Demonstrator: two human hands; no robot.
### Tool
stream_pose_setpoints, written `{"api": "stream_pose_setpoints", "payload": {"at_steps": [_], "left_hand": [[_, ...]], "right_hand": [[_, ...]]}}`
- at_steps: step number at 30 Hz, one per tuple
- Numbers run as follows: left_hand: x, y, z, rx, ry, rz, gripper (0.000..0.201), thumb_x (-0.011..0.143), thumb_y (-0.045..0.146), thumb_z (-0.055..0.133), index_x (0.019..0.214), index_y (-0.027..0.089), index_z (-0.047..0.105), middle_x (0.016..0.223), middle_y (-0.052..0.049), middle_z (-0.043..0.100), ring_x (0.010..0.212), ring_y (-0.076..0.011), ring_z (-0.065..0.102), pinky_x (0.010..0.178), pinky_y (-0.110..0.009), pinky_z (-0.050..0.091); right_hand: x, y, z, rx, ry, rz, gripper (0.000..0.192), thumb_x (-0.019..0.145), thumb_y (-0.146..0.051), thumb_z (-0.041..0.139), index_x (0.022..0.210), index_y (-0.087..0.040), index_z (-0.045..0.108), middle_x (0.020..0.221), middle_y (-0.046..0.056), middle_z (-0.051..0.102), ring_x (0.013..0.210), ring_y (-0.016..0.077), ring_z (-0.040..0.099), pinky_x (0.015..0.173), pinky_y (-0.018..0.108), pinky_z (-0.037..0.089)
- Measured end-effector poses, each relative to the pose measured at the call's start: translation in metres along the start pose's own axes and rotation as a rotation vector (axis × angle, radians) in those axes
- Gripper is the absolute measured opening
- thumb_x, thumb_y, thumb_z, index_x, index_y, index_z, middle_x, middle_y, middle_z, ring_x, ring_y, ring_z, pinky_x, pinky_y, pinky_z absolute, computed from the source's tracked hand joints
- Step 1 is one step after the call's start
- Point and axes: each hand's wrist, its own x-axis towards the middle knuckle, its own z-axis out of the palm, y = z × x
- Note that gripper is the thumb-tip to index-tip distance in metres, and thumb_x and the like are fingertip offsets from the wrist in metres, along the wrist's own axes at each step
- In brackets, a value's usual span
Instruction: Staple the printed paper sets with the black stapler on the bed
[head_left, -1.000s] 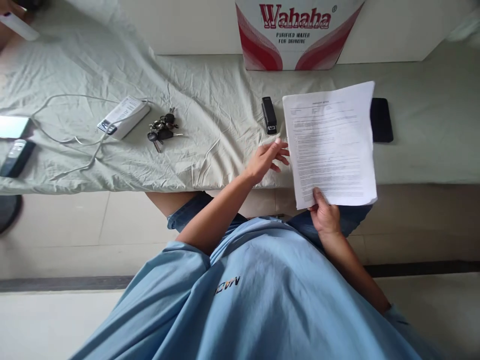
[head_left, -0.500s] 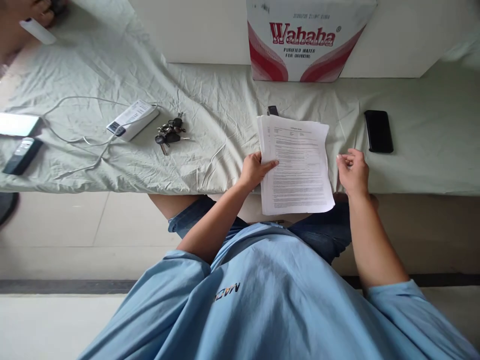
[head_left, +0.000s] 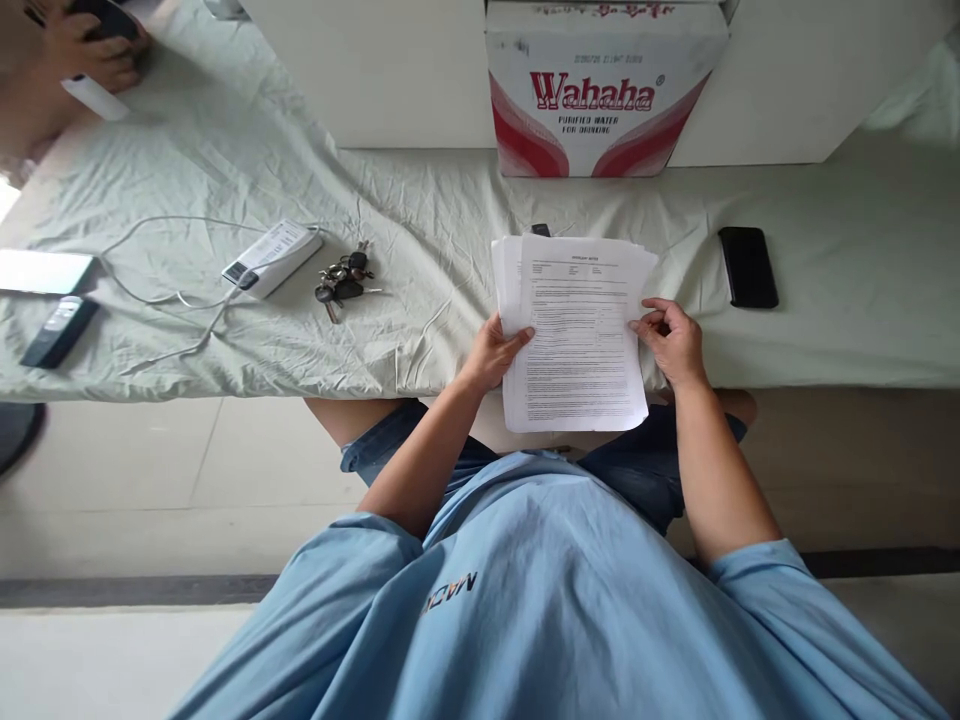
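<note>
A stack of printed paper sheets is held over the near edge of the cloth-covered table, its lower part above my lap. The top sheet carries dense lines of text, and the sheets beneath fan out a little on the left. My left hand grips the stack's left edge, thumb on top and fingers hidden underneath. At the right edge, my right hand pinches the paper between thumb and forefinger. How many sheets it has hold of, I cannot tell. A small black object pokes out behind the stack's top edge, mostly covered.
A Wahaha water carton stands at the back. On the right lies a black phone. To the left are keys, a white box-shaped device with a cable, and a dark remote-like object. Another person's hand shows top left.
My right hand has moved left from beside the paper to its right edge and closed on it. The stack has shifted slightly left, its sheets more fanned. The view has tilted a little.
</note>
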Motion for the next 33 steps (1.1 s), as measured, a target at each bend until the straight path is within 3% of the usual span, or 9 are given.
{"api": "stream_pose_setpoints", "payload": {"at_steps": [4,8,11,15,22,27,33], "left_hand": [[-0.001,0.0,-0.001,-0.037,-0.036,-0.058,0.059,0.079,0.067,0.107,0.111,0.022,0.088,0.116,-0.013,0.094,0.112,-0.0374,0.091,0.104,-0.055,0.076],[-0.001,0.001,-0.001,-0.037,-0.043,-0.1,0.06,0.075,0.066,0.11,0.107,0.02,0.09,0.107,-0.013,0.094,0.103,-0.0368,0.092,0.098,-0.054,0.078],[-0.002,0.002,0.0,-0.022,-0.026,-0.092,0.066,0.081,0.077,0.103,0.111,0.02,0.089,0.109,-0.014,0.094,0.105,-0.0366,0.092,0.097,-0.052,0.078],[0.0,-0.001,0.0,-0.026,-0.003,-0.083,0.073,0.09,0.092,0.087,0.112,0.022,0.087,0.11,-0.014,0.093,0.118,-0.0401,0.091,0.099,-0.053,0.078],[0.002,-0.004,-0.002,-0.015,0.081,-0.077,0.073,0.093,0.095,0.081,0.118,0.026,0.088,0.117,-0.014,0.093,0.135,-0.0429,0.086,0.107,-0.058,0.077],[0.0,0.0,0.003,-0.016,-0.007,-0.086,0.075,0.088,0.092,0.088,0.12,0.024,0.088,0.118,-0.015,0.093,0.133,-0.0431,0.087,0.109,-0.056,0.076],[-0.001,0.003,0.006,-0.021,-0.067,-0.062,0.072,0.086,0.085,0.095,0.122,0.023,0.087,0.118,-0.014,0.093,0.128,-0.042,0.088,0.107,-0.054,0.076]], "right_hand": [[0.003,0.004,0.001,-0.004,0.103,-0.08,0.054,0.078,-0.061,0.098,0.117,-0.029,0.078,0.104,0.0,0.078,0.087,0.0184,0.061,0.088,0.037,0.055],[0.001,0.007,-0.003,-0.073,-0.001,-0.033,0.056,0.075,-0.074,0.097,0.082,-0.027,0.068,0.072,-0.005,0.058,0.073,0.0165,0.049,0.072,0.034,0.044],[-0.001,0.007,-0.005,-0.095,-0.003,-0.054,0.061,0.08,-0.08,0.09,0.071,-0.026,0.061,0.064,-0.005,0.05,0.07,0.0159,0.044,0.069,0.034,0.037],[0.0,0.007,-0.006,-0.088,0.062,-0.095,0.067,0.083,-0.086,0.086,0.07,-0.026,0.06,0.065,-0.004,0.051,0.07,0.016,0.044,0.069,0.034,0.037],[0.002,0.016,-0.008,0.042,0.126,-0.115,0.081,0.078,-0.103,0.084,0.071,-0.026,0.06,0.065,-0.005,0.047,0.067,0.0144,0.041,0.067,0.033,0.037],[0.004,0.021,-0.007,0.05,0.057,-0.071,0.077,0.075,-0.102,0.087,0.083,-0.026,0.074,0.067,-0.004,0.057,0.068,0.0166,0.049,0.071,0.034,0.044],[0.004,0.024,-0.007,0.062,0.069,-0.071,0.075,0.076,-0.099,0.088,0.085,-0.025,0.078,0.07,-0.002,0.066,0.069,0.0174,0.054,0.072,0.034,0.046]]}}
